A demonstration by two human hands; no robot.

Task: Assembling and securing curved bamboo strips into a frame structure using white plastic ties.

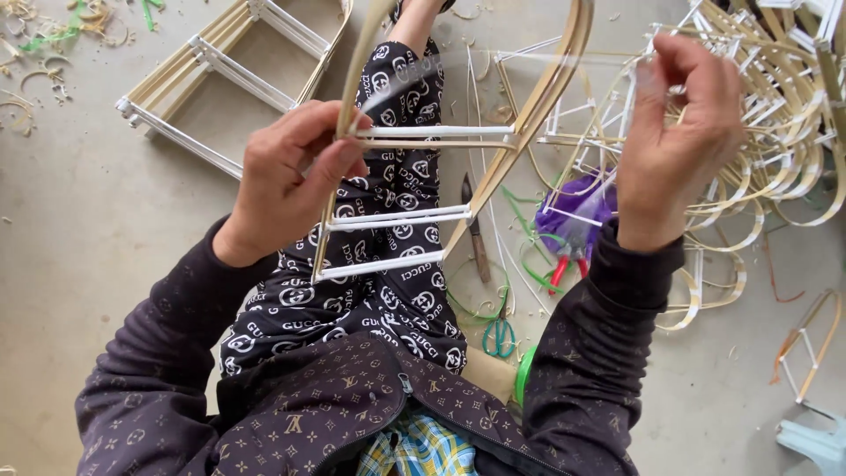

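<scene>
My left hand (286,176) grips the left side of a bent bamboo frame (529,115) with white crossbars (401,218), held above my lap. My right hand (683,132) is raised to the right of the frame, fingers pinched on a thin clear strand (564,57) that stretches toward the frame's top. My patterned black trousers (388,300) show below the frame.
On the concrete floor lie a finished frame (220,62) at upper left, a heap of bamboo frames (775,115) at upper right, a knife (476,234), red-handled pliers (564,264), teal scissors (500,335), a purple bag (577,207) and green strips (529,256).
</scene>
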